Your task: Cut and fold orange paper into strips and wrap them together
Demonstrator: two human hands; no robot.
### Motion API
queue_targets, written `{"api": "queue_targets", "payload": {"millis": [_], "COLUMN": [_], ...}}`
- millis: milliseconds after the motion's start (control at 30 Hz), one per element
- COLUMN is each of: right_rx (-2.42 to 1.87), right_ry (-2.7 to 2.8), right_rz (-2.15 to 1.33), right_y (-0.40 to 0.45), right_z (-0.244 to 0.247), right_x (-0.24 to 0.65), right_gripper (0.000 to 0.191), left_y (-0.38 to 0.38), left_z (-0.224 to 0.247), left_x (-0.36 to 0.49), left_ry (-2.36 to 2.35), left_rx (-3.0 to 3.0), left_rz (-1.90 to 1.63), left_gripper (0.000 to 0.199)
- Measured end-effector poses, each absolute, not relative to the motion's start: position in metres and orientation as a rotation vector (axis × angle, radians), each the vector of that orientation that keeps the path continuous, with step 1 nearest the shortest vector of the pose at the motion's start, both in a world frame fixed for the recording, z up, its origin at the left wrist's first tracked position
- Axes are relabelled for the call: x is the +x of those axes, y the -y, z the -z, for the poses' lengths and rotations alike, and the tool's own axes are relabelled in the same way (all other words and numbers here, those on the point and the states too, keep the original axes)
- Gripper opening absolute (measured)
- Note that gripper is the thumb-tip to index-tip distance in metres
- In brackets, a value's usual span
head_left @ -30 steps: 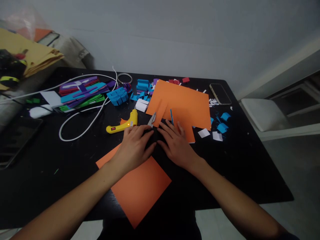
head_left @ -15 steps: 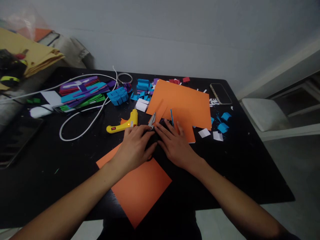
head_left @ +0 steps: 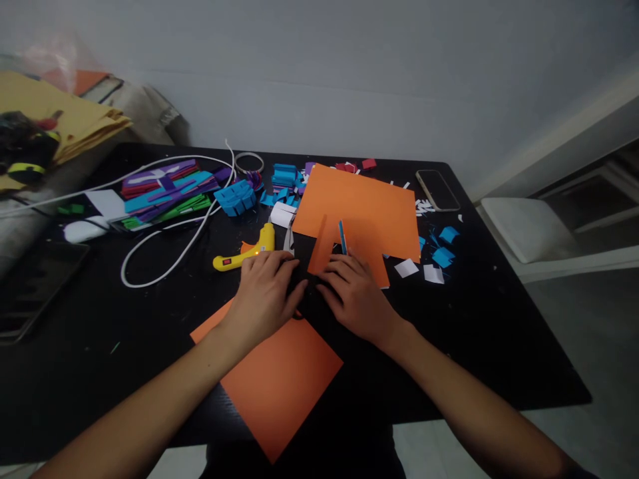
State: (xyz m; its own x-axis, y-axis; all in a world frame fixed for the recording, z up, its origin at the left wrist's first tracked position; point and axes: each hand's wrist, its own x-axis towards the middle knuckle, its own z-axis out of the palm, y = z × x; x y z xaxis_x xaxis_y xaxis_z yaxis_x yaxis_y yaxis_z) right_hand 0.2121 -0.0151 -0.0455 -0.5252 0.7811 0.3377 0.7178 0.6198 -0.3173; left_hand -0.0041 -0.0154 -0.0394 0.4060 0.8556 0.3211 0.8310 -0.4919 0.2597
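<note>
My left hand (head_left: 264, 289) is closed round the dark handles of the scissors (head_left: 289, 239), whose blades point away from me. To its right, my right hand (head_left: 358, 296) rests with bent, slightly spread fingers near the lower edge of the large orange sheets (head_left: 369, 206). A blue pen-like stick (head_left: 342, 236) stands out beyond its fingertips; whether the fingers touch it is unclear. An orange strip (head_left: 322, 249) lies between the hands. Another orange sheet (head_left: 282, 379) lies under my left wrist, its corner over the table's front edge.
A yellow glue gun (head_left: 247, 249) lies left of the scissors. Behind it are a white cable (head_left: 177, 266), stacked coloured strips (head_left: 167, 189) and folded blue paper (head_left: 235, 197). Paper scraps (head_left: 443, 256) and a phone (head_left: 437, 190) are at the right. A dark tablet-like device (head_left: 37, 286) lies far left.
The scissors have turned so their blades point more directly away and sit further left. My right hand has drawn slightly right, away from the left, with its fingers more bent.
</note>
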Motion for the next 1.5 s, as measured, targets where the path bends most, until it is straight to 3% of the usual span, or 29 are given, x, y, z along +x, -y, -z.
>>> {"api": "queue_targets", "payload": {"millis": [367,600,700,800,933,1067,1233,1500], "right_rx": [-1.103,-1.109,-1.224,-1.240,-1.269,-1.192,-1.044,-0.954], "right_ry": [2.300,1.928,1.626,1.254,0.986,0.961,1.081,1.111], "right_rz": [-0.239,-0.343,-0.579,-0.958,-1.266,-1.367,-1.575,-1.674], "right_y": [0.015,0.012,0.010,0.007,0.005,0.006,0.013,0.023], "right_z": [0.050,0.043,0.041,0.039,0.032,0.028,0.027,0.026], "right_x": [0.214,0.219,0.220,0.220,0.221,0.222,0.215,0.208], "right_gripper": [0.015,0.013,0.011,0.032,0.048,0.041,0.032,0.027], "left_y": [0.018,0.014,0.014,0.017,0.022,0.024,0.021,0.022], "left_z": [0.043,0.036,0.032,0.030,0.031,0.025,0.016,0.017], "left_x": [0.002,-0.006,-0.008,-0.005,0.000,0.001,-0.001,0.004], "left_ry": [-1.222,-1.355,-1.287,-1.179,-1.146,-1.004,-0.957,-0.721], "left_rx": [2.652,2.467,2.280,2.122,1.846,1.466,1.205,1.023], "left_rz": [-0.683,-1.070,-1.238,-1.305,-1.180,-1.051,-0.840,-0.691], "left_gripper": [0.033,0.027,0.023,0.018,0.008,0.026,0.032,0.027]}}
